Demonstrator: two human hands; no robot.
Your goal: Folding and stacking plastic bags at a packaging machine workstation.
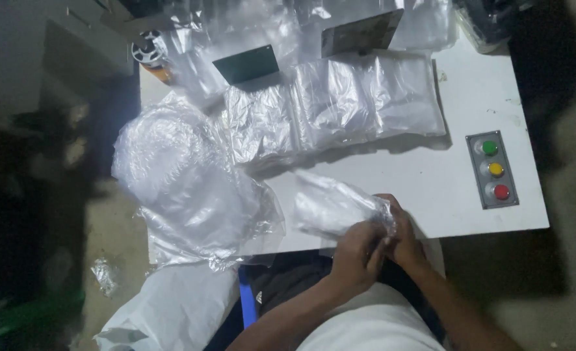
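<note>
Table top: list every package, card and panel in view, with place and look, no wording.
Clear plastic bag: near edge, crumpled, held by left hand and right hand.
Flat clear bags: table middle, overlapping row.
Big bag of clear plastic: left edge, bulging.
Dark green card: far left, rectangular.
Button panel: right side, grey, green, yellow, red buttons.

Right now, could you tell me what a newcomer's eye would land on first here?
Probably both hands, the left hand and right hand, gripping a clear plastic bag at the white table's near edge. Next, the control box with green, yellow and red buttons at the right, and the heap of crumpled plastic on the left.
</note>
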